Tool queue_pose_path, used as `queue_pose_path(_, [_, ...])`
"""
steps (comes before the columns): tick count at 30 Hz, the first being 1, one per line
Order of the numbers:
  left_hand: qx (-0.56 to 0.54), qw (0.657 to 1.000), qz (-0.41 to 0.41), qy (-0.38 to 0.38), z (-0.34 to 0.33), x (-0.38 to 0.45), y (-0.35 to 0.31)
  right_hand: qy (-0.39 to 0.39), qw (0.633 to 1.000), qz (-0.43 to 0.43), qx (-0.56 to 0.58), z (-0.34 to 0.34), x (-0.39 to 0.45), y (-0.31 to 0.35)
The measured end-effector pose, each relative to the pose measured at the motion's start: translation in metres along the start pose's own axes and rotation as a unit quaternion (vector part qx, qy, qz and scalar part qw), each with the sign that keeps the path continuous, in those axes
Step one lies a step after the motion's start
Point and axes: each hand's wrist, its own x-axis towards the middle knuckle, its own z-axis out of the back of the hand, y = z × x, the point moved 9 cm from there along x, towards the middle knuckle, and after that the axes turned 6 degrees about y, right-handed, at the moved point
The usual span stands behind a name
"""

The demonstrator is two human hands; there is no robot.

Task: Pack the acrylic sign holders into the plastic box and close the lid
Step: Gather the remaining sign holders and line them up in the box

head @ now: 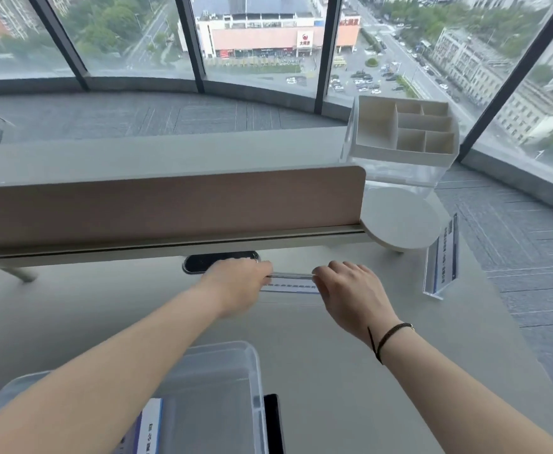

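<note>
An acrylic sign holder (pixel 291 282) with a blue-and-white printed insert stands on the grey desk (pixel 334 371) in front of the divider. My left hand (pixel 237 283) grips its left end and my right hand (pixel 350 293) grips its right end. A second sign holder (pixel 440 257) stands at the desk's right edge. The clear plastic box (pixel 222 388) sits open at the near left, partly under my left forearm. Another sign holder (pixel 149 424) lies inside it. No lid can be made out.
A tan desk divider (pixel 170 204) runs across behind my hands, with a black cable port (pixel 200 262) below it. A white round stand (pixel 399 217) and a white compartment organiser (pixel 403 132) sit at the back right. A black object (pixel 273 424) lies beside the box.
</note>
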Motion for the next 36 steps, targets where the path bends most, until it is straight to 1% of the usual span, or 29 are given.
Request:
queue_pose_path(3, [-0.014, 0.999, -0.036, -0.005, 0.03, -0.03, -0.008, -0.001, 1.0, 0.0, 0.024, 0.045, -0.013, 0.027])
queue_pose_path(6, [-0.021, 0.997, -0.079, -0.011, 0.057, -0.077, -0.009, 0.04, 0.999, 0.016, 0.015, 0.083, -0.025, 0.079])
queue_pose_path(8, [0.004, 0.995, -0.1, -0.014, 0.068, -0.106, -0.01, 0.072, 0.997, 0.022, 0.008, 0.1, -0.03, 0.109])
queue_pose_path(10, [0.02, 0.993, -0.112, -0.014, 0.073, -0.131, -0.006, 0.108, 0.994, 0.017, 0.002, 0.11, -0.034, 0.135])
queue_pose_path(12, [0.009, 0.993, -0.116, -0.004, 0.072, -0.154, 0.004, 0.131, 0.991, 0.016, 0.009, 0.114, -0.04, 0.161])
queue_pose_path(15, [-0.033, 0.992, -0.121, 0.009, 0.061, -0.183, 0.026, 0.137, 0.99, 0.021, 0.033, 0.108, -0.052, 0.195])
queue_pose_path(18, [-0.062, 0.989, -0.131, -0.01, 0.047, -0.205, 0.045, 0.136, 0.989, 0.019, 0.058, 0.097, -0.067, 0.22])
queue_pose_path(21, [-0.088, 0.988, -0.124, -0.028, 0.029, -0.219, 0.063, 0.134, 0.988, 0.015, 0.07, 0.085, -0.08, 0.242])
queue_pose_path(25, [-0.124, 0.981, -0.108, -0.105, 0.015, -0.236, 0.082, 0.129, 0.987, -0.013, 0.095, 0.06, -0.097, 0.261])
queue_pose_path(28, [-0.195, 0.962, -0.07, -0.18, -0.008, -0.253, 0.1, 0.147, 0.979, -0.06, 0.125, 0.03, -0.114, 0.264])
queue_pose_path(29, [-0.212, 0.957, -0.054, -0.192, -0.02, -0.259, 0.106, 0.154, 0.976, -0.077, 0.131, 0.019, -0.12, 0.264])
queue_pose_path(30, [-0.219, 0.957, -0.039, -0.187, -0.036, -0.263, 0.11, 0.161, 0.973, -0.096, 0.137, 0.006, -0.126, 0.261])
queue_pose_path(31, [-0.218, 0.962, -0.025, -0.162, -0.056, -0.265, 0.113, 0.17, 0.968, -0.119, 0.145, -0.007, -0.131, 0.258])
queue_pose_path(34, [-0.174, 0.983, 0.001, -0.056, -0.118, -0.269, 0.114, 0.199, 0.948, -0.185, 0.166, -0.049, -0.147, 0.251])
queue_pose_path(36, [-0.153, 0.988, 0.008, -0.008, -0.153, -0.27, 0.115, 0.229, 0.933, -0.221, 0.17, -0.075, -0.155, 0.249])
